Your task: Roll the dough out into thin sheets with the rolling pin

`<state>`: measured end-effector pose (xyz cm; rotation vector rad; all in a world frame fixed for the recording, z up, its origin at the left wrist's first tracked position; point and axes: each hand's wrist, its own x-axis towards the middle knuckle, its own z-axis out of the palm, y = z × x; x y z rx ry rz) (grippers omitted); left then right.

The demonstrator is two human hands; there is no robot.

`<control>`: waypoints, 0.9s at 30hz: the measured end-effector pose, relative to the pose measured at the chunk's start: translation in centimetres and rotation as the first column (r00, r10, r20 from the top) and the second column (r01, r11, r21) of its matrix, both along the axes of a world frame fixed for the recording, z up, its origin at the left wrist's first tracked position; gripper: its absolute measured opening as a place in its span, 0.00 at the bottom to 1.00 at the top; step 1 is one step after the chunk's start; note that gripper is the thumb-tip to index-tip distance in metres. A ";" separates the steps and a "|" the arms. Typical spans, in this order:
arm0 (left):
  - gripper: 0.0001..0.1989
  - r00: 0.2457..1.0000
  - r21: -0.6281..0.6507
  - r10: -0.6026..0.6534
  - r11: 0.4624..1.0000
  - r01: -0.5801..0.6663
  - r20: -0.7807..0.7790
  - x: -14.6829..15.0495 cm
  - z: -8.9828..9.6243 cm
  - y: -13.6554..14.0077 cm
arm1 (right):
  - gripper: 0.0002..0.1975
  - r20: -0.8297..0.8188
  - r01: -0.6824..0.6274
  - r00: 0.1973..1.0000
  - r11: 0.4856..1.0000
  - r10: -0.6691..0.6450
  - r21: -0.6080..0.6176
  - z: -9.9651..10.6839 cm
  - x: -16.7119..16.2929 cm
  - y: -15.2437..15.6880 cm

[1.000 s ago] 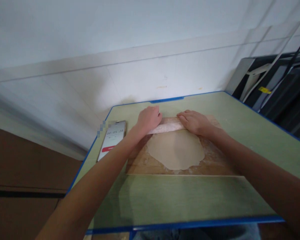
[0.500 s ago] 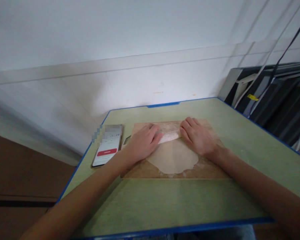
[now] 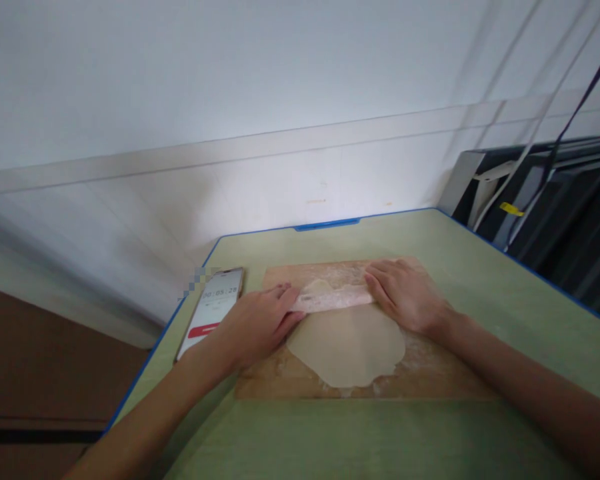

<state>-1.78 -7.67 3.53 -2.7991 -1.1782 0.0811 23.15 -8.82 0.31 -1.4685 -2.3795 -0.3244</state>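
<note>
A pale, flour-dusted rolling pin [image 3: 333,299] lies crosswise over a thin, uneven sheet of dough [image 3: 347,347]. Most of the dough spreads on the near side of the pin, with a small part showing beyond it. My left hand [image 3: 267,323] is closed over the pin's left end, and my right hand [image 3: 405,293] curls over its right end. Both ends are hidden under my fingers. Beneath the dough is a wooden board [image 3: 275,380] with flour scattered on it.
The board rests on a light green table [image 3: 340,440] with a blue edge. Left of the board lies a phone [image 3: 220,300] showing a timer, partly behind my left forearm. A white wall [image 3: 260,193] stands behind the table; dark flat panels [image 3: 570,207] and cables are at right.
My left hand has shifted left along the rolling pin, baring more of it between my hands. The camera has tilted or moved, so the table and board appear lower and larger.
</note>
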 end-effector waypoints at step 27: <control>0.13 0.989 0.101 -0.054 0.994 0.040 0.137 0.0 -1.5 -4.1 | 0.24 -0.010 -0.016 1.000 0.982 0.014 -0.191 -1.0 1.1 -0.9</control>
